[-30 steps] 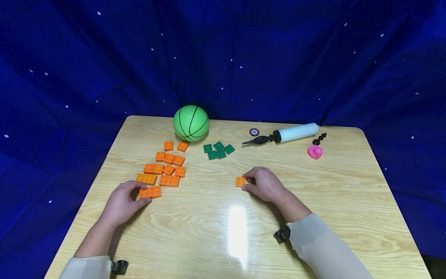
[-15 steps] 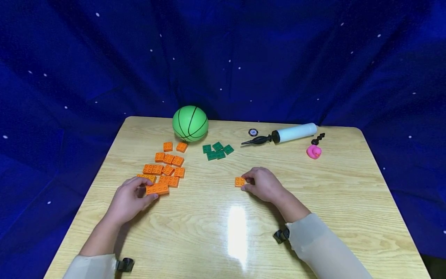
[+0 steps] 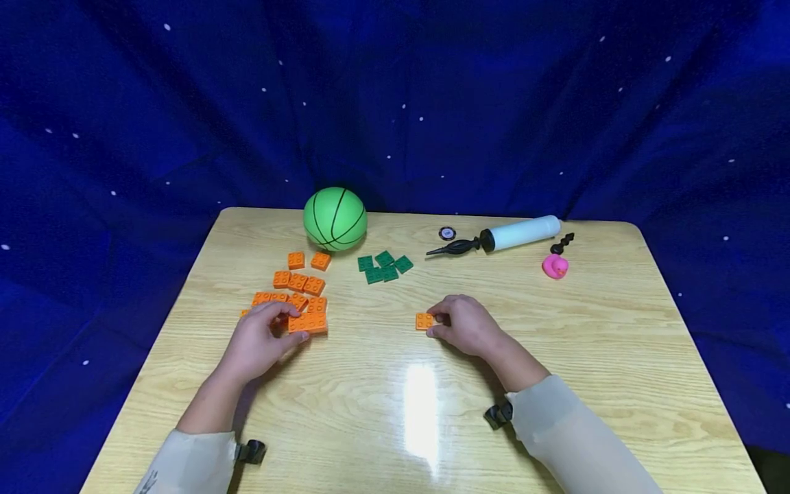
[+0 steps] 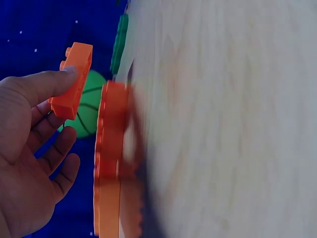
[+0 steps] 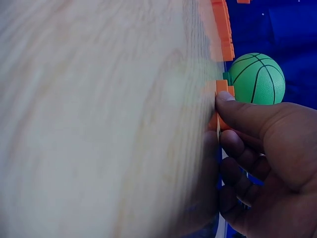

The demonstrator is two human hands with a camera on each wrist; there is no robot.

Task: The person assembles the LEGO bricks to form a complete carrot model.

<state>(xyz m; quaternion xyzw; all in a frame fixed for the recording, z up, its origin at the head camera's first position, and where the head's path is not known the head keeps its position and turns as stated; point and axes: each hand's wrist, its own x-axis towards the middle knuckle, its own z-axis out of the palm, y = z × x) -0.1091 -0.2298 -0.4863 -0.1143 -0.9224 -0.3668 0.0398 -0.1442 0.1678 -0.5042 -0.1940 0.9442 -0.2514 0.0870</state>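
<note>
Wooden tabletop (image 3: pixel 586 329); green ball (image 3: pixel 335 219) near the far edge, loose orange bricks (image 3: pixel 298 282) in rough rows nearer the person. Left hand (image 3: pixel 258 342) — thumb and forefinger pinching a long orange brick (image 3: pixel 308 322), other fingers loosely bent; brick held clear of the wood, over the nearer rows. Right hand (image 3: pixel 467 326) — thumb and forefinger pinching a small square orange brick (image 3: pixel 424 321), set well apart on the wood. Step in hand, as I judge it: transfer of the long brick toward the small one. Next move likely calls for steady travel rightward, then level lowering. No containers seen.
</note>
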